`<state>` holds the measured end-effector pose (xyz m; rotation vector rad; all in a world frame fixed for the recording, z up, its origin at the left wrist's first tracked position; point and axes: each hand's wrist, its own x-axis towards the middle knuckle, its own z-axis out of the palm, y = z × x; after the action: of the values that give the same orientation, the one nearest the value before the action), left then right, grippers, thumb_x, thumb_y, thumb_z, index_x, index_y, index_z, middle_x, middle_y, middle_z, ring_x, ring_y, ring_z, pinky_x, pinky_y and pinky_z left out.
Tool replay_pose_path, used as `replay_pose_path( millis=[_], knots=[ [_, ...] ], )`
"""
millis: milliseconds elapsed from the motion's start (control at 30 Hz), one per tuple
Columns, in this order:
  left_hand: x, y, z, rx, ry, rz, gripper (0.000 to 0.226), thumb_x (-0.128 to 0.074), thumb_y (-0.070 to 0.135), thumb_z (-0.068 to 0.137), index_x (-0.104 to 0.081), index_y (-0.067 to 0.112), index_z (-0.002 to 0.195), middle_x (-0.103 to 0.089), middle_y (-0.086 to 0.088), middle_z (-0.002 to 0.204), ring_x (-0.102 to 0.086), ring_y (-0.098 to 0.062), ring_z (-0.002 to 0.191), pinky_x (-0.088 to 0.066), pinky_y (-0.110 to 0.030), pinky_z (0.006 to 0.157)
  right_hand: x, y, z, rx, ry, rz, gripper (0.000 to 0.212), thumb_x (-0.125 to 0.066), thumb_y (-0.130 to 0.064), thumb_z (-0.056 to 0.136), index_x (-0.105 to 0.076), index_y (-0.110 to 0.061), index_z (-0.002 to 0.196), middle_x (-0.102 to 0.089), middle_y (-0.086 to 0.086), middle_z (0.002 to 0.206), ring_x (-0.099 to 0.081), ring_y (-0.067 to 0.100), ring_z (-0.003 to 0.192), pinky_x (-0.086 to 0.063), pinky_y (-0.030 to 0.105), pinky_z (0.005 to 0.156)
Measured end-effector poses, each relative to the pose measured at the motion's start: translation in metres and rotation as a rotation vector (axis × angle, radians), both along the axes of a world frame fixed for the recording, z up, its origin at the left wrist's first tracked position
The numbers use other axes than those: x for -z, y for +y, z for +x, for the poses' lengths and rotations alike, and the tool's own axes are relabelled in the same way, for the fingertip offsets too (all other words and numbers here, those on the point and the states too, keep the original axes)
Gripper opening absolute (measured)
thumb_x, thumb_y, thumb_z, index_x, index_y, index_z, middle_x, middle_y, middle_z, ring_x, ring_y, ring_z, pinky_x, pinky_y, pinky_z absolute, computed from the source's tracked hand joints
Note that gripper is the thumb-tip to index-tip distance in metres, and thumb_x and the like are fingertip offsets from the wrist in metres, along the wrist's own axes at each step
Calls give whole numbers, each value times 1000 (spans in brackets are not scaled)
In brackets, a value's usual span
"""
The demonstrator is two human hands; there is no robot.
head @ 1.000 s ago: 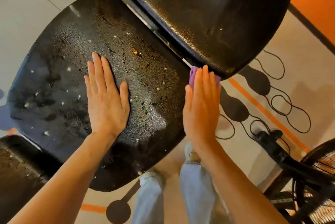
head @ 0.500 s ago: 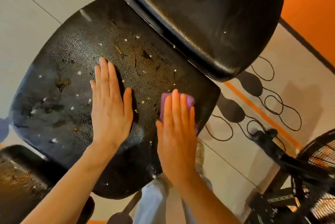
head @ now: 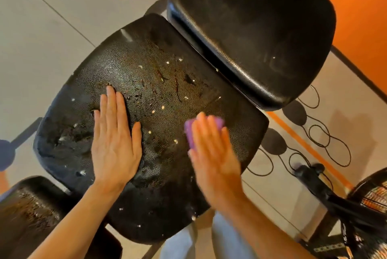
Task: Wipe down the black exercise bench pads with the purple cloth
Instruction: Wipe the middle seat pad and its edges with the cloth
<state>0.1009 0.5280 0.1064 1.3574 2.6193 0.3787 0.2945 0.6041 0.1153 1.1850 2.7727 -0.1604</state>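
The wide black seat pad [head: 163, 82] fills the middle of the view, worn and dotted with pale specks and dark smears. My left hand [head: 116, 139] lies flat on its left half with straight fingers. My right hand [head: 213, 154], blurred by motion, presses the purple cloth [head: 191, 133] flat against the pad's right half; only the cloth's far and left edges show past my fingers. A second black pad [head: 261, 28] stands raised behind the seat pad. A third black pad [head: 31, 212] sits at the lower left.
A black fan [head: 368, 202] on a stand sits at the lower right, with a black cable [head: 326, 143] looped over the floor beside it. An orange wall [head: 364, 13] rises at the upper right. My legs in light trousers show below the seat pad.
My right hand with the cloth moved from the seat pad's far right edge leftward onto its surface, and has since slid slightly back to the right. My left hand stayed flat in place.
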Motion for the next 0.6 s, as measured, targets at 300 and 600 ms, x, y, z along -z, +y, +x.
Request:
replay_pose_path(
  millis=[300, 600],
  knots=[
    [0, 1, -1, 0, -4, -29, 65, -25, 35, 103, -6, 5, 156, 4, -10, 165, 7, -22, 153, 0, -36, 125, -12, -5, -28, 0, 73, -74, 56, -25, -31, 101, -13, -13, 153, -15, 11, 160, -9, 27, 148, -18, 45, 120],
    [1, 1, -3, 4, -18, -16, 65, -24, 36, 102, -6, 5, 156, 4, -10, 165, 6, -23, 153, 1, -35, 124, -13, -6, -55, 77, 141, -95, 53, -19, -32, 103, -21, -10, 151, -20, 11, 159, -13, 28, 148, -14, 47, 121]
  ],
)
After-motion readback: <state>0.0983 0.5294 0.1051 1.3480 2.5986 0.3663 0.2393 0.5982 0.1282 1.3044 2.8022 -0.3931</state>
